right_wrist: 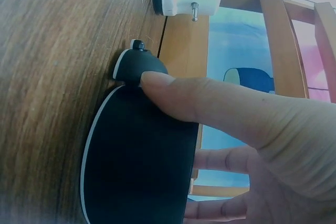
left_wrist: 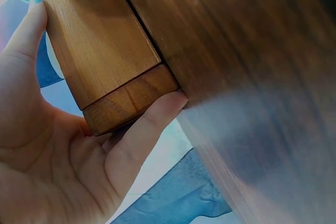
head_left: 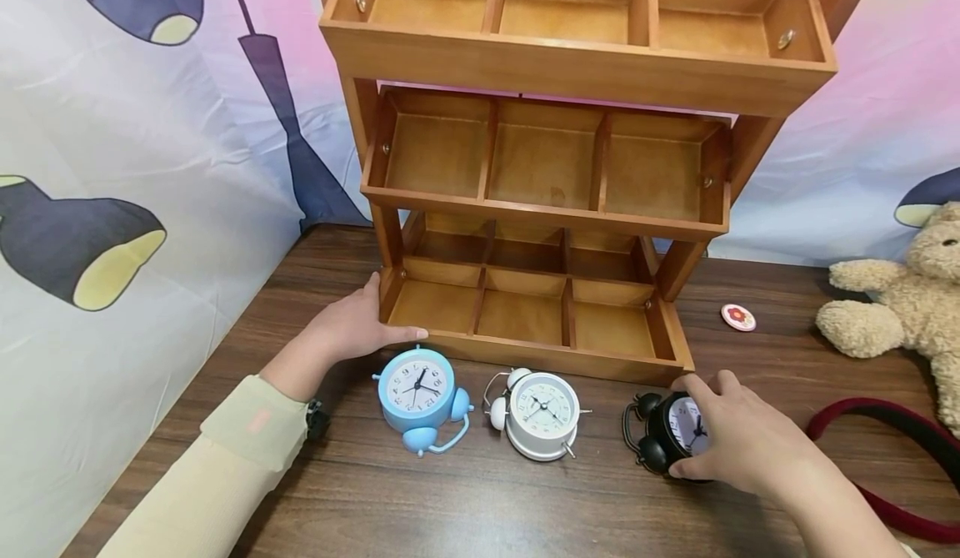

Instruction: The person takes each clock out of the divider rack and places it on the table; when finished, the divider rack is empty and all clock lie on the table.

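At the near left corner of the wooden shelf, my left hand rests spread, its thumb along the front edge and its fingers along the side. Up close in the left wrist view, thumb and finger touch that corner. My right hand grips a black twin-bell alarm clock on the table, the thumb at one bell in the right wrist view and the fingers on the far side. A light blue alarm clock and a white alarm clock lie between the hands, faces up.
Behind the clocks, the shelf rises in tiers of divided compartments. A round flower badge lies to its right. Farther right are a teddy bear and a dark red headband. A printed cloth hangs behind the table.
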`<action>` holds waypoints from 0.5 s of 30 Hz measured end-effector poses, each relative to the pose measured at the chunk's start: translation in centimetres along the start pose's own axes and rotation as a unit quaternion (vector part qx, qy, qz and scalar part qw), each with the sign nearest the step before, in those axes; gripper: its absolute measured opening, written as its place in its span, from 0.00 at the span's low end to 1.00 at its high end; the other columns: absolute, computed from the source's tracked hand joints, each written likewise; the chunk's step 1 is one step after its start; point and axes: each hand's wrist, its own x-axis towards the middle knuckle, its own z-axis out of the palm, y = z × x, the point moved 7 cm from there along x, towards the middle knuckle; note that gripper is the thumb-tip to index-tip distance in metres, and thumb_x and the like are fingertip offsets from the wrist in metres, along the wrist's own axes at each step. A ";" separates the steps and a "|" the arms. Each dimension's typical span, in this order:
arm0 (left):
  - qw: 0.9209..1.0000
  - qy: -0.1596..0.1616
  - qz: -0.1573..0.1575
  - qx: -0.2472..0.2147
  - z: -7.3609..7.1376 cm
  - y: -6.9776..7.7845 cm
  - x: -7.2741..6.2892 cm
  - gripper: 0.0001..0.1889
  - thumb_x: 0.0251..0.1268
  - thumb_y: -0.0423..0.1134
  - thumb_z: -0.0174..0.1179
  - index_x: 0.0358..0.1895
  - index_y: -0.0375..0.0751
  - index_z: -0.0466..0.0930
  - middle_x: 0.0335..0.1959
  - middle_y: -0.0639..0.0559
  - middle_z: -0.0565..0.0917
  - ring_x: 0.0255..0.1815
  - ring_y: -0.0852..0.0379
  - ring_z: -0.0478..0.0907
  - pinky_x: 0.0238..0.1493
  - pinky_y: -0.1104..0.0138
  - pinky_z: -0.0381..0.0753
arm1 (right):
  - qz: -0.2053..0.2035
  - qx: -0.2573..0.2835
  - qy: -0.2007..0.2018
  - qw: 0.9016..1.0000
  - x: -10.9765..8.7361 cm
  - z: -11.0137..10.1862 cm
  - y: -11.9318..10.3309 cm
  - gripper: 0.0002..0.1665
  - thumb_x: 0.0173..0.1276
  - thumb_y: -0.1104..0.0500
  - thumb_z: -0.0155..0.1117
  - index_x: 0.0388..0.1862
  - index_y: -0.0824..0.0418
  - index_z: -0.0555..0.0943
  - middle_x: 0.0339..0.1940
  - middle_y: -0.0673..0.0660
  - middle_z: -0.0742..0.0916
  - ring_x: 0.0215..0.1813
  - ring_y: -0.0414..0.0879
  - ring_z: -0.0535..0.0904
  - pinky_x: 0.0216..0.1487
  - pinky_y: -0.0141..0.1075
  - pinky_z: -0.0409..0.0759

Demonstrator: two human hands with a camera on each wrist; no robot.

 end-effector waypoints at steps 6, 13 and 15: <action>1.000 0.000 0.001 -0.003 0.0 0.0 0.1 0.70 0.51 0.77 0.59 0.76 0.21 0.34 0.74 0.21 0.52 0.71 0.26 0.60 0.66 0.39 0.65 | 0.003 0.003 -0.007 1.000 0.2 0.1 0.0 0.57 0.34 0.32 0.83 0.62 0.54 0.72 0.43 0.64 0.75 0.44 0.59 0.78 0.32 0.53 0.77; 1.000 -0.001 0.002 -0.004 0.0 -0.1 0.2 0.70 0.52 0.76 0.59 0.76 0.21 0.34 0.74 0.21 0.52 0.71 0.26 0.59 0.66 0.39 0.65 | 0.003 0.007 -0.006 1.000 0.2 0.3 -0.1 0.56 0.34 0.33 0.83 0.62 0.54 0.73 0.42 0.62 0.75 0.42 0.56 0.78 0.30 0.51 0.76; 1.000 -0.001 0.001 -0.003 0.0 -0.1 0.2 0.70 0.52 0.76 0.59 0.76 0.21 0.34 0.74 0.21 0.52 0.71 0.26 0.60 0.66 0.39 0.65 | 0.003 0.006 -0.006 1.000 0.3 0.4 -0.1 0.56 0.34 0.33 0.83 0.62 0.54 0.73 0.42 0.62 0.75 0.42 0.56 0.78 0.30 0.51 0.76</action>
